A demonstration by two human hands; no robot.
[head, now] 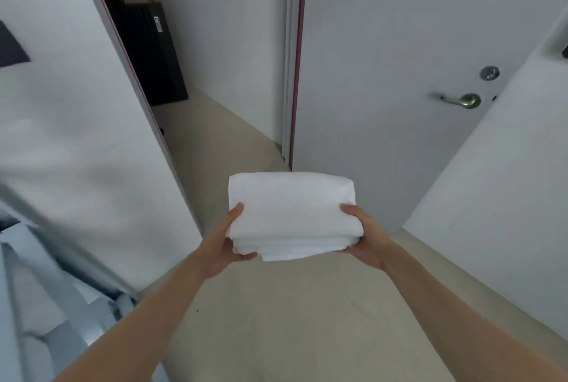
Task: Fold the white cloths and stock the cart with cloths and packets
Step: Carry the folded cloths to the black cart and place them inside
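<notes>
Both hands grip a folded stack of white cloths (292, 215) from its sides: the left hand (226, 242) and the right hand (365, 238) each have the thumb on top and fingers curled beneath. The stack is held in the air above a beige floor (276, 320). Ahead stands a closed white door (399, 74) with a metal lever handle (461, 101); a blurred metal frame (76, 314) sits at lower left.

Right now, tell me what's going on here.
A person carries a folded stack of white cloths out in front, in mid-air above the floor. The left hand and right hand each hold one end, thumbs on top. A closed door stands ahead. No packets are visible.
</notes>
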